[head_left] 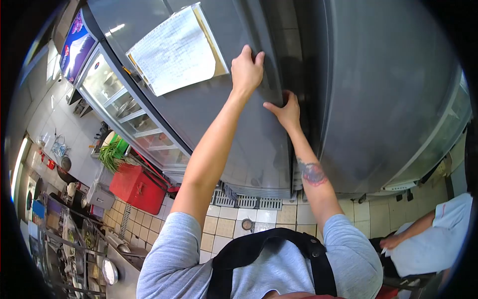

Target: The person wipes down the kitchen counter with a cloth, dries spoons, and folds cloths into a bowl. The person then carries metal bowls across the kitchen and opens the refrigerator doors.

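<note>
A tall grey metal refrigerator door point(199, 117) stands in front of me, at the head view's centre. My left hand point(247, 71) rests against its front near the right side, thumb and index finger apart, the other fingers largely hidden. Lower down, my right hand point(288, 112) grips the door's side edge, its thumb on the front and its fingers around the edge, partly out of sight. Beside my left hand, a sheet of handwritten paper point(174, 55) on a yellowish backing is fixed to the door.
Another grey cabinet point(388, 84) stands close on the right. A glass-fronted display fridge point(132, 109) is at left, near a red bin point(137, 187) and green vegetables point(110, 155). Cookware crowds a rack point(74, 249) at lower left. A person's arm point(413, 226) is at lower right.
</note>
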